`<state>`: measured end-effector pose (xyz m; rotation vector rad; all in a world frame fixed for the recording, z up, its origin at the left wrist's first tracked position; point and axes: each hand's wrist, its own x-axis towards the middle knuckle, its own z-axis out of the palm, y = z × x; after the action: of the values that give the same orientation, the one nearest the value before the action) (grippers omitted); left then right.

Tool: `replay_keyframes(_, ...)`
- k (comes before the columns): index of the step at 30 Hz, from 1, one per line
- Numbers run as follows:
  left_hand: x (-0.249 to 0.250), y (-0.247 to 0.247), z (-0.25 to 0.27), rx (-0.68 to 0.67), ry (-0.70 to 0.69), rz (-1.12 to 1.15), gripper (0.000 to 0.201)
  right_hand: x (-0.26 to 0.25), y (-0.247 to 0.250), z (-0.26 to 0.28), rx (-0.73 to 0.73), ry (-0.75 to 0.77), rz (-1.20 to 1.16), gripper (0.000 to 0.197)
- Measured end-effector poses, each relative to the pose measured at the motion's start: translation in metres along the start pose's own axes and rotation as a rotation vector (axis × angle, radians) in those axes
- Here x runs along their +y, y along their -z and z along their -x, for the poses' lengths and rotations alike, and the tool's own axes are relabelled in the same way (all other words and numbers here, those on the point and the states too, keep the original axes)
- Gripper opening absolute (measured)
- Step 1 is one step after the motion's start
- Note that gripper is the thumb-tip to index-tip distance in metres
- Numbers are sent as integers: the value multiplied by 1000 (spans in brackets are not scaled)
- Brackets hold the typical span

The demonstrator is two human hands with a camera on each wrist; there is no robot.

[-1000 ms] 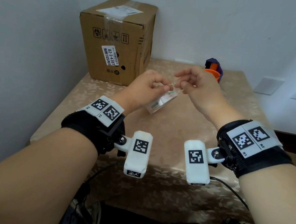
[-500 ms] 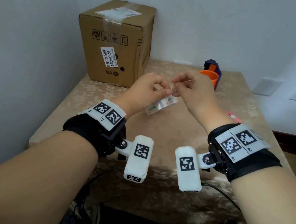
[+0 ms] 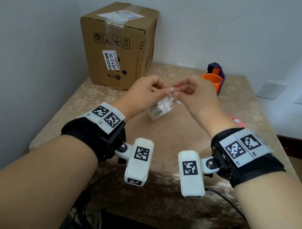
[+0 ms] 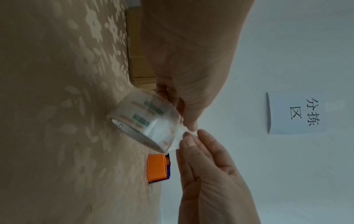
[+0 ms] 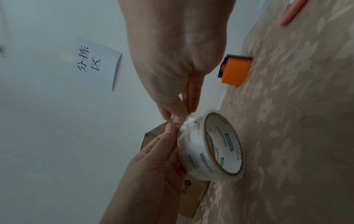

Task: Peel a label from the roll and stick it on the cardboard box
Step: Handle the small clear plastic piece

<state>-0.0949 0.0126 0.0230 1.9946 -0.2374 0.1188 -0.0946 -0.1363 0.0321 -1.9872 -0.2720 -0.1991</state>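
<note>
A roll of clear printed labels hangs just above the table, tilted, between my two hands. My left hand grips the roll at its top edge, fingers curled against its side. My right hand pinches the crumpled loose end of the strip, fingertip to fingertip with the left hand. In the left wrist view, the right hand holds only a short lifted piece of the roll. The cardboard box stands taped shut at the table's back left, apart from both hands.
An orange and purple tape dispenser stands at the back right of the beige flowered table. A pink object lies at the right. Walls close in on the left and at the back. A paper sign hangs on the wall.
Both hands stay pinched together at the roll's loose end and have sunk slightly toward the table. The view has shifted, bringing the pink object into sight.
</note>
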Motion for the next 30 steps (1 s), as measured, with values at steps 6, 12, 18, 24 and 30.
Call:
replay_keyframes(6, 0, 0, 1, -165, 30, -88, 31, 7, 1, -1, 39, -70, -81, 32)
replay_keyframes(12, -1, -3, -1, -145, 29, -84, 31, 8, 5, -1, -6, -135, -260, 26)
replay_keyframes(18, 1, -4, -3, -155, 24, -74, 32, 8, 4, -1, 95, -166, -327, 23)
replay_keyframes(24, -3, -9, 2, -101, -24, -114, 18, 9, 11, -2, -57, -221, -399, 21)
replay_keyframes(30, -3, -10, 1, -86, -28, -64, 10, 2, 6, -2, -81, -192, -231, 21)
